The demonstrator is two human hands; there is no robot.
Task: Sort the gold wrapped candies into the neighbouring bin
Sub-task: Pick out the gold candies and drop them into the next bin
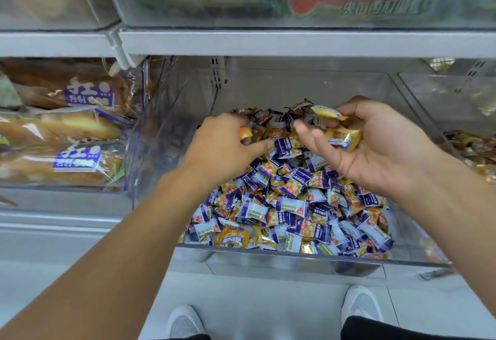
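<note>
Beneath a grey metal shelf rail (pixel 295 42), a clear plastic bin (pixel 308 255) holds a heap of purple, white and gold wrapped candies (pixel 290 205). Left hand (pixel 222 144): knuckles up, reaching into the heap, fingers curled round one orange-gold candy (pixel 245 133). Right hand (pixel 375 146): palm up above the heap, cupping two gold wrapped candies (pixel 342 138) against curled fingers. Neighbouring bin on the right (pixel 456 93): also clear, with brownish-gold packets (pixel 472 146) at its near side. Left compartment: bagged bread loaves (pixel 67 125) with purple labels. Upper shelf: large packets, blurred. Below: pale tiled floor (pixel 268 307) and two white shoes (pixel 361 304) beside the shelf's front edge.
</note>
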